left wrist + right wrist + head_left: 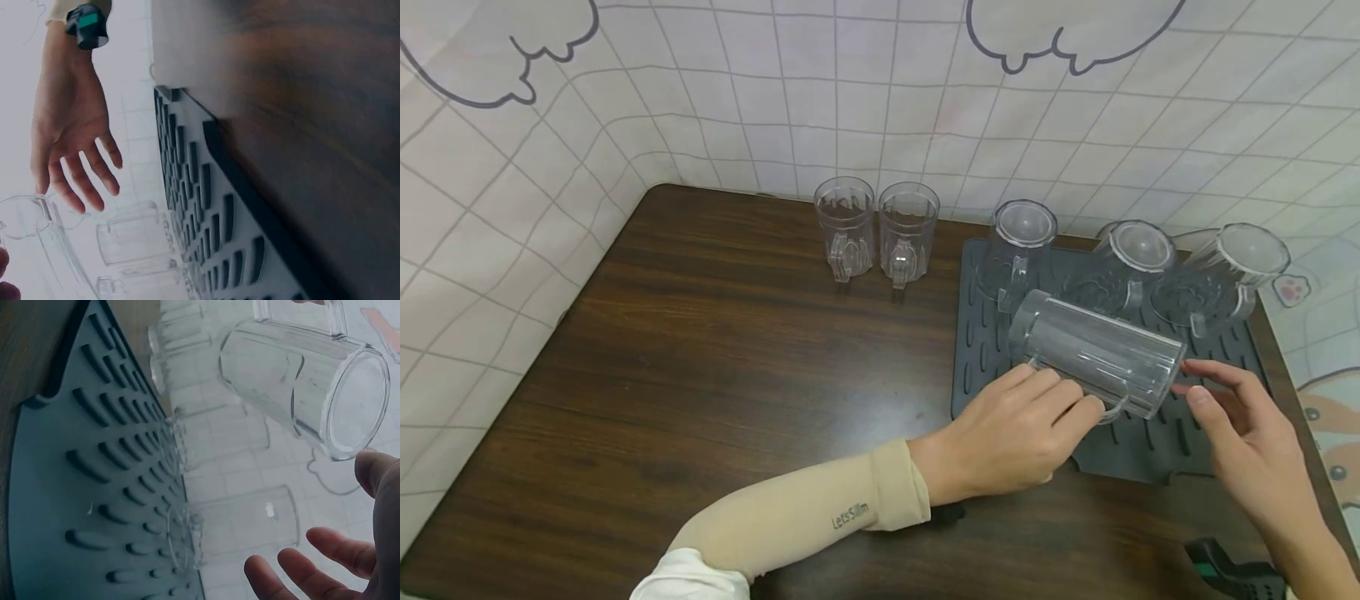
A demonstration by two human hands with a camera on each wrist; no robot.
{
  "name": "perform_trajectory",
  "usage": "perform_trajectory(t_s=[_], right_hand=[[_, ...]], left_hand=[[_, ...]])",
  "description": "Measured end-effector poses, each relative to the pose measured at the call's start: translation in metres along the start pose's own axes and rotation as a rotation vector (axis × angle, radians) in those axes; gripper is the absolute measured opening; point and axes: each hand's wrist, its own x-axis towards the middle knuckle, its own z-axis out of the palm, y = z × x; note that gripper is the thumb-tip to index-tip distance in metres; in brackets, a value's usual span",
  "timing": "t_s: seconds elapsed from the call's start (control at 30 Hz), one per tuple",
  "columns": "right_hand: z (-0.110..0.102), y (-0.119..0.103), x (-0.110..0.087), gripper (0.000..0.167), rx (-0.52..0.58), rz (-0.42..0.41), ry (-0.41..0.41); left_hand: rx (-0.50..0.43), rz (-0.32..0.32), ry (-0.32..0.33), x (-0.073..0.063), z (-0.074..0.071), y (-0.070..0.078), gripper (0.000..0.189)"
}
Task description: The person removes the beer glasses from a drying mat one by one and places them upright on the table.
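Observation:
A clear plastic mug [1101, 350] is held tilted on its side above the dark drying mat [970, 375]. My left hand [1018, 429] grips it by the handle, the fingers curled through. Beside the mug's right end is my right hand [1258, 442], its fingers spread and loosely bent. In the right wrist view the thumb [375, 469] of that hand is right at the edge of the mug's round end. Behind the held mug, several clear mugs, among them one upside-down mug [1022, 242], stand on the mat.
Two upright clear mugs, a left one [846, 221] and a right one [910, 225], stand side by side on the brown wooden table [715, 358] near the back wall. A white grid-patterned cloth [865, 100] covers the walls behind and at the sides.

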Motion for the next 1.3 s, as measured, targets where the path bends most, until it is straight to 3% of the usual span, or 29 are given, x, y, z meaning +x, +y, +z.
perform_trajectory(t_s=[0.17, 0.3, 0.43, 0.53, 0.6, 0.73, 1.0, 1.3], right_hand=[[0.003, -0.005, 0.005, 0.042, 0.023, -0.007, 0.011], [0.010, -0.013, 0.009, 0.039, 0.115, -0.065, 0.038], [0.019, -0.024, 0.013, 0.037, 0.474, -0.152, -0.012], [0.027, -0.030, 0.016, 0.036, 0.787, -0.161, -0.090], [0.033, -0.034, 0.017, 0.036, 0.892, -0.148, -0.120], [0.042, -0.042, 0.020, 0.038, 0.961, -0.108, -0.134], [0.053, -0.052, 0.021, 0.050, 0.954, -0.026, -0.101], [0.056, -0.052, 0.021, 0.057, 0.957, 0.007, -0.135]], left_hand=[[0.065, 0.032, 0.024, 0.000, -0.002, -0.003, 0.018], [0.081, 0.059, 0.021, -0.001, -0.004, -0.005, 0.018], [0.116, 0.078, 0.028, -0.004, -0.005, -0.009, 0.019], [0.138, 0.082, 0.034, -0.006, -0.004, -0.011, 0.019], [0.148, 0.082, 0.030, -0.008, -0.004, -0.012, 0.020], [0.161, 0.080, 0.006, -0.013, -0.003, -0.013, 0.021], [0.181, 0.082, 0.000, -0.017, -0.001, -0.013, 0.021], [0.185, 0.075, -0.018, -0.022, 0.001, -0.010, 0.022]])
